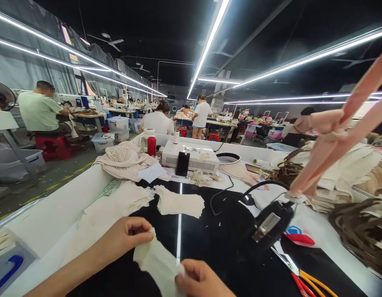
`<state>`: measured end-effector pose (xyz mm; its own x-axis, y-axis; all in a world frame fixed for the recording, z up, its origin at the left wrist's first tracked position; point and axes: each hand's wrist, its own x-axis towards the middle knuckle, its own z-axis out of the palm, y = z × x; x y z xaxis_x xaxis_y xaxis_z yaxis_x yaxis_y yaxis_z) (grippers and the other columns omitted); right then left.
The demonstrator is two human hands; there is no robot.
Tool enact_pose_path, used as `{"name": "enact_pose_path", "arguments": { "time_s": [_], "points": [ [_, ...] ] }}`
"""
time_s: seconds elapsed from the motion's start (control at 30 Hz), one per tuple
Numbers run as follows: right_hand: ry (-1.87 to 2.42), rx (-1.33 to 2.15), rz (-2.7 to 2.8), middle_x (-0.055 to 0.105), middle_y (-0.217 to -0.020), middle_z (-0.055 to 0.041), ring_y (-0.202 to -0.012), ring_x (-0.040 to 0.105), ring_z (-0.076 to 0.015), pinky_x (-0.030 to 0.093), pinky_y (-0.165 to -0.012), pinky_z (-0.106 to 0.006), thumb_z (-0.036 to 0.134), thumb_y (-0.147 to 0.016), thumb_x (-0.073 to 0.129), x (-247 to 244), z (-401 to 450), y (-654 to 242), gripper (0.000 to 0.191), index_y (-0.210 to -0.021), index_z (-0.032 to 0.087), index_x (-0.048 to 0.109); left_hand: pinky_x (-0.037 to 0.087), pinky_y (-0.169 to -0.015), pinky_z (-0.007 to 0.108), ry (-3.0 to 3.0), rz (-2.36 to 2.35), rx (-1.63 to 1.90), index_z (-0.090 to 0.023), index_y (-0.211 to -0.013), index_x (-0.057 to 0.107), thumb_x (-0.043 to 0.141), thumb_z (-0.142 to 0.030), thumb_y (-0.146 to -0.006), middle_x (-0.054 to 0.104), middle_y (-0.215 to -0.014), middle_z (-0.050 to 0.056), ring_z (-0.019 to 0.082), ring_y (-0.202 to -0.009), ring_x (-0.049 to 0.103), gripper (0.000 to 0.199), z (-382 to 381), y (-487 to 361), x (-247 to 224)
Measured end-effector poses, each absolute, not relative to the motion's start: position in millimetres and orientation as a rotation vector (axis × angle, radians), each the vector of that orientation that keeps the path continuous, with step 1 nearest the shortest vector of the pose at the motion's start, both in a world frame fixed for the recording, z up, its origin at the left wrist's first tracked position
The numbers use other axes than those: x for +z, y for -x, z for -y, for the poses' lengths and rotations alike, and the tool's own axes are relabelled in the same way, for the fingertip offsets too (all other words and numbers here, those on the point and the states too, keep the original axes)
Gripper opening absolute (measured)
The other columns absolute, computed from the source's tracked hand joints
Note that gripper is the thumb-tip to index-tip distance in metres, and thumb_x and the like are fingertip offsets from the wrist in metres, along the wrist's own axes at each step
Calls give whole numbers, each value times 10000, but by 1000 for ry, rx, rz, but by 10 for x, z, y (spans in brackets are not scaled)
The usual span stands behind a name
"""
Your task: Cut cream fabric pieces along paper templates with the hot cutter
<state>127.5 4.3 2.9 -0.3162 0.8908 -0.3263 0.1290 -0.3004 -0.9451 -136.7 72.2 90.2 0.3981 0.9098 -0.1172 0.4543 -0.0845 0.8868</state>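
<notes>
A cream piece of fabric point(158, 260) is stretched between my two hands, above the black tabletop. My left hand point(133, 235) pinches its upper left corner between thumb and fingers. Lower down, my right hand point(200, 280) is closed on its right edge. Just beyond lies a small stack of cream fabric pieces point(180, 203). More cream pieces are piled point(122, 202) to the left of that stack. The fabric's lower end runs out of the frame.
To the right, a black device point(273, 222) hangs from pink fabric strips point(333, 136). Scissors point(285, 260) and orange- and red-handled tools lie near it. A phone point(182, 163) leans on a white box point(193, 156). Brown strips point(358, 231) and fabric stacks line the right side. People sit farther back.
</notes>
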Motion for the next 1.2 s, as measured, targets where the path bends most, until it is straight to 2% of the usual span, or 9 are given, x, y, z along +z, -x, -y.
{"name": "enact_pose_path", "arguments": {
  "time_s": [0.1,0.2,0.3,0.4,0.57,0.67,0.9,1.03,1.2],
  "points": [
    [1340,1482,1332,684,-658,-25,-580,702,-185,495,-444,-223,725,-814,685,188,-440,-1307,585,-976,164,729,442,-620,229,-1772,-1198,794,-190,-812,748,710,-535,-801,684,-736,-6,158,-674,591,347,-1017,1345,1027],
    [1321,1085,1333,781,-1021,-107,-979,760,-276,639,-752,-354,659,-870,633,367,-878,-1446,567,-1162,185,742,482,-608,234,-1859,-1208,973,-200,-896,751,674,-520,-840,714,-768,4,167,-680,633,334,-1335,1241,1102],
    [1316,690,1356,736,-1274,-129,-1212,680,-326,560,-1040,-490,590,-927,537,401,-1239,-1602,534,-1237,203,736,539,-737,256,-1937,-1205,1052,-224,-982,752,616,-492,-905,768,-964,20,191,-854,694,310,-1586,1102,986],
    [1325,439,1459,717,-1344,-123,-1315,623,-319,424,-1195,-535,450,-964,482,228,-1435,-1700,442,-1210,210,760,541,-895,291,-2068,-1185,1007,-247,-978,765,597,-371,-924,785,-1077,11,212,-1006,712,216,-1729,1000,682],
    [1434,304,1727,776,-1244,-118,-1180,717,-293,530,-1096,-484,184,-925,472,-180,-1468,-1748,380,-1105,200,805,534,-968,343,-2268,-1179,785,-239,-966,775,577,-219,-911,798,-1069,14,231,-1008,733,206,-1788,963,190],
    [1515,217,1852,777,-1238,-118,-1180,706,-289,514,-1104,-457,117,-936,463,-267,-1431,-1747,390,-1112,189,803,531,-997,334,-2354,-1178,702,-243,-1020,767,533,-178,-931,786,-1148,9,223,-1079,723,258,-1772,990,70],
    [1713,-52,2018,746,-1251,-76,-1123,640,-280,504,-970,-385,-98,-816,392,-113,-1349,-1701,642,-1182,266,774,526,-1082,384,-2481,-1265,660,-216,-1199,745,427,-101,-925,750,-1269,51,242,-1197,689,435,-1678,1033,150],
    [1805,-199,2047,722,-1167,-103,-1016,620,-283,488,-905,-376,-81,-814,450,-35,-1304,-1651,604,-1174,284,769,475,-1160,442,-2552,-1284,725,-192,-1286,702,375,-134,-982,723,-1302,86,258,-1274,638,450,-1675,877,226],
    [1832,-286,2099,716,-1087,-98,-1005,625,-293,494,-889,-383,45,-880,576,-1,-1250,-1596,408,-1199,245,734,276,-1297,512,-2670,-1170,609,-256,-1439,610,486,-343,-1059,576,-1540,44,272,-1495,453,409,-1790,620,76]
  ]
}}
